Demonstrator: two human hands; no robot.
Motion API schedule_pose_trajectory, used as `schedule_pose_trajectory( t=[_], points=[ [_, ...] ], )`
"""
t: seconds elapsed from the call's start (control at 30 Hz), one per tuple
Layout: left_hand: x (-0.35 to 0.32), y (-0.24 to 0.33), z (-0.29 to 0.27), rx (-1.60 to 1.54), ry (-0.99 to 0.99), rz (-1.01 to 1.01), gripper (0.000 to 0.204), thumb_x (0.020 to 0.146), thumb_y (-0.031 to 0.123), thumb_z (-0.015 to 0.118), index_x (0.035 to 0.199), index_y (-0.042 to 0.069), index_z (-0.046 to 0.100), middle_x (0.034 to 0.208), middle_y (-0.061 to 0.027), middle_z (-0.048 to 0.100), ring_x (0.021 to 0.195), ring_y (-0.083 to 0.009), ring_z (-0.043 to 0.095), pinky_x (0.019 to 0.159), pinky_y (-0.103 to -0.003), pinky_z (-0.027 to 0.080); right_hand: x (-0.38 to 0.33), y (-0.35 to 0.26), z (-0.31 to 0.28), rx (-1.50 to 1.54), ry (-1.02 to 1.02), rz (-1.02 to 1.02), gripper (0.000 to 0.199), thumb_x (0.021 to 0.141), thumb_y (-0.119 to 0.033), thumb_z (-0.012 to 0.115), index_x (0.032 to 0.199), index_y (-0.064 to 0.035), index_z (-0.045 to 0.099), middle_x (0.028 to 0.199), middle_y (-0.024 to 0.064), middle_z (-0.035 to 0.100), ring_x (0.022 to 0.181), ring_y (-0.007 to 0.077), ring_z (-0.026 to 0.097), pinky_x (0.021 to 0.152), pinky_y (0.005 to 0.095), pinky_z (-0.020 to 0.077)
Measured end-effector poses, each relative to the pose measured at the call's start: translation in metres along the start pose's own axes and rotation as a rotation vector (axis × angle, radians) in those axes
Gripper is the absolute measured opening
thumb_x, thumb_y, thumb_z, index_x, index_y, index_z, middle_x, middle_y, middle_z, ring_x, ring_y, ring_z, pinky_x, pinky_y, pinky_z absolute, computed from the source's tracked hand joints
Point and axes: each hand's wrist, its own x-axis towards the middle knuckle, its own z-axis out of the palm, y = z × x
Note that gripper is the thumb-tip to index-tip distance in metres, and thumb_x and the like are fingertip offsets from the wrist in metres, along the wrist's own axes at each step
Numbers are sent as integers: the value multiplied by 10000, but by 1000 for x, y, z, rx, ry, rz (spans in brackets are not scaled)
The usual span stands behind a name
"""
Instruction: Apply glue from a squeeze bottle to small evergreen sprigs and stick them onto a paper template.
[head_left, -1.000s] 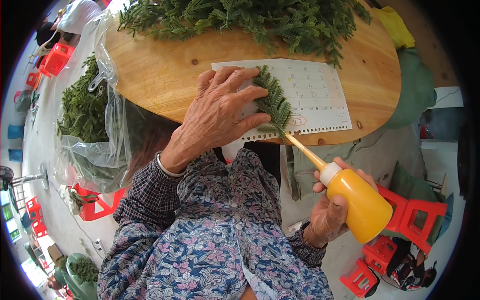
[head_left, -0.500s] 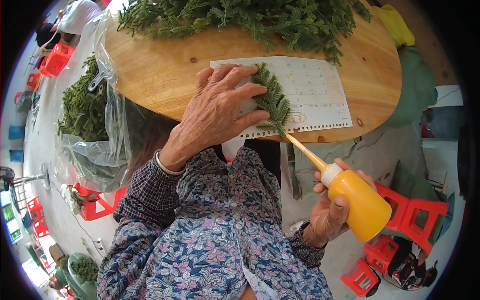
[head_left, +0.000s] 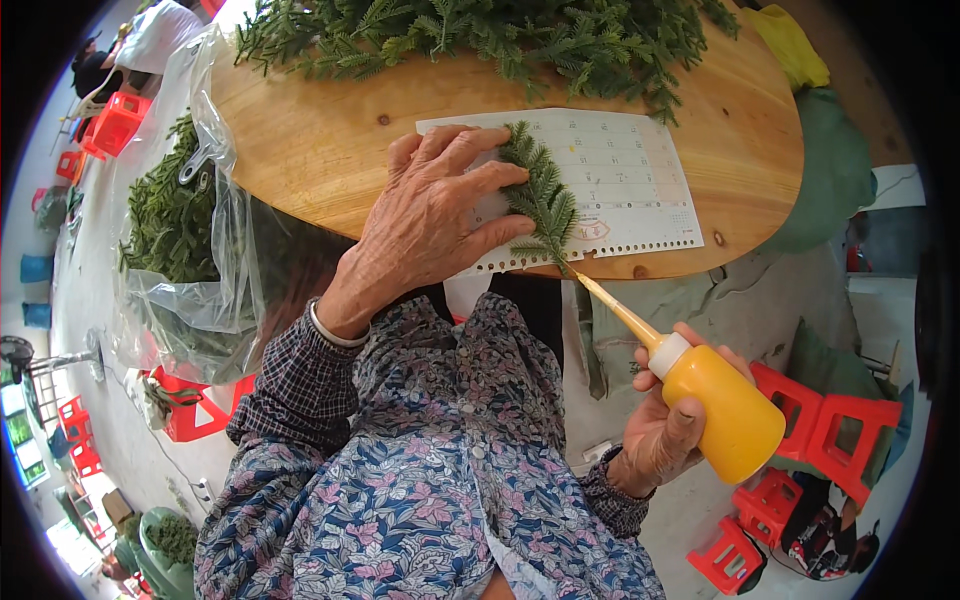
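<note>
Green sprig [head_left: 545,200] reaches paper sheet's punched edge [head_left: 640,245]; left hand [head_left: 435,210] spread against sprig; right hand [head_left: 660,440] grips yellow bottle [head_left: 725,415] outside tabletop [head_left: 745,190].

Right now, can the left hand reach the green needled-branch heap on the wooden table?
Probably yes: only flat white paper and wooden tabletop lie between the left hand and the heap.

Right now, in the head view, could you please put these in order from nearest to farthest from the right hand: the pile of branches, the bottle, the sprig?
1. Bottle: held in the right hand.
2. Sprig: ahead and to the left, on the paper.
3. Pile of branches: at the table's far side.
</note>
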Motion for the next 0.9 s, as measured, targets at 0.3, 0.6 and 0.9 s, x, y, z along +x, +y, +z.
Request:
schedule_pose_trajectory(
  t=[0.3, 0.6, 0.9],
  points=[
    [0, -1, 4, -22, 9, 8, 375, 795, 416, 708, 1045, 139, 670, 1283, -56, 534, 1174, -270, 468, 1012, -439, 291, -2, 1, -4, 13, 15, 0, 637, 755, -379, 732, 1232, -98, 416, 1096, 229, 612, 710, 286, 636, 530, 258, 523],
    [-3, -16, 0, 32, 40, -44, 277, 834, 318, 667, 1071, 174, 662, 1239, -29, 550, 1092, -229, 485, 927, -409, 333, 6, 12, -10, 112, 98, 73, 615, 805, -453, 655, 1228, -61, 444, 1089, 213, 611, 682, 254, 627, 539, 265, 518],
    [11, -34, 9, -49, 311, 17, 75, 799, 233, 644, 740, 189, 661, 1106, -26, 600, 984, -174, 523, 881, -375, 310, 58, 16, 51, 372, 380, -65, 449, 920, -435, 603, 1046, -6, 556, 754, 98, 614, 658, 177, 613, 664, 241, 519]
  ],
)
